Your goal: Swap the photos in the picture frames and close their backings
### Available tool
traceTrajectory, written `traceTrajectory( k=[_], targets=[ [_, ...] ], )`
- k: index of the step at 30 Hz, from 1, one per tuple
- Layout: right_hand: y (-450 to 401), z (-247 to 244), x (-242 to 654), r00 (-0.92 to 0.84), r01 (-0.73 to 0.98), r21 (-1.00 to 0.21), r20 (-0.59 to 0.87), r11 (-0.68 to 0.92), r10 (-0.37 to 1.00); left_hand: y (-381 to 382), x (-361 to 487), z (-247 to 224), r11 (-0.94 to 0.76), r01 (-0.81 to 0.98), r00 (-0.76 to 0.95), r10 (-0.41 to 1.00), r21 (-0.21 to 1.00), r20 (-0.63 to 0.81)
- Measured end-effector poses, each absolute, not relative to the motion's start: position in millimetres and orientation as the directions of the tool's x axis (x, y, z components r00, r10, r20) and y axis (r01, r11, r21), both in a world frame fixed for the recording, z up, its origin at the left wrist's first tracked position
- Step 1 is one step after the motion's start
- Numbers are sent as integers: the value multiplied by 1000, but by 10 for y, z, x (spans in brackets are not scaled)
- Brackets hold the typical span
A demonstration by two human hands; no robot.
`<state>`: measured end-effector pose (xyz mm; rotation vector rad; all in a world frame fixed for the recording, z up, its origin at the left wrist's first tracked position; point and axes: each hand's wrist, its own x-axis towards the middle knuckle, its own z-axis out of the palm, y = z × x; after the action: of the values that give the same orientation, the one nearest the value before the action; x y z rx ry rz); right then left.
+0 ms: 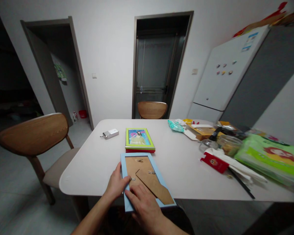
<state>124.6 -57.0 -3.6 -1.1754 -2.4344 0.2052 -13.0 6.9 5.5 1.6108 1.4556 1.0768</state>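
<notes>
A light blue picture frame (159,176) lies face down at the near edge of the table, its brown backing board and folded stand showing. Small metal clips and a hanger sit on the backing. My left hand (116,182) grips the frame's left side, thumb on top and fingers around the outer edge. Across the lower left of the backing rests my right hand (144,204), its fingers bent and pressed on the board and frame edge. Just beyond is a lime green picture frame (140,147) with a picture of a figure in a dress, stacked on something red.
A small grey-and-white box (110,133) is at the table's left. On the right are a red packet (215,162), a clear tub (229,144), a green tissue pack (269,156) and a black stick (242,184). Wooden chairs (36,133) stand left and behind.
</notes>
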Motion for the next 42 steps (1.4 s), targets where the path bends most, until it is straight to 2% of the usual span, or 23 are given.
traceTrajectory(
  k=[2, 4, 7, 9, 11, 13, 16, 18, 29, 33, 37, 39, 42],
  targets=[
    [-547, -41, 1184, -535, 728, -324, 282, 604, 797, 96, -143, 1, -134, 560, 25, 989, 818, 145],
    [-535, 16, 1177, -543, 701, -372, 274, 608, 794, 107, -138, -31, -151, 639, 29, 985, 754, 173],
    [-460, 174, 1331, -528, 619, -474, 338, 626, 779, 106, -131, -56, -179, 674, 57, 980, 717, 191],
    [-335, 269, 1535, -410, 659, -505, 378, 557, 830, 100, -133, -61, -188, 675, 80, 980, 713, 184],
    [-164, 310, 1760, -252, 772, -486, 358, 410, 899, 94, -136, -60, -194, 678, 98, 980, 709, 175],
    [9, 287, 1941, -193, 851, -433, 268, 297, 944, 90, -136, -54, -197, 686, 109, 980, 700, 169],
    [188, 179, 2048, -162, 899, -382, 168, 215, 973, 89, -135, -41, -197, 697, 117, 980, 689, 162],
    [245, 106, 2033, -136, 910, -365, 187, 198, 973, 89, -136, -28, -200, 699, 129, 980, 686, 153],
    [282, 106, 1923, -135, 929, -293, 296, 225, 946, 58, -133, -28, -225, 754, 168, 974, 617, 150],
    [428, 187, 1768, -173, 900, -342, 287, 270, 942, 63, -123, -33, -224, 791, 174, 975, 570, 141],
    [515, 220, 1630, -160, 886, -395, 233, 244, 959, 57, -139, -36, -233, 787, 175, 972, 571, 156],
    [470, 208, 1565, -211, 853, -433, 223, 290, 952, 53, -151, -35, -240, 778, 184, 971, 581, 155],
    [330, 181, 1452, -392, 766, -451, 239, 459, 889, 51, -162, -29, -254, 780, 212, 967, 573, 141]
  ],
)
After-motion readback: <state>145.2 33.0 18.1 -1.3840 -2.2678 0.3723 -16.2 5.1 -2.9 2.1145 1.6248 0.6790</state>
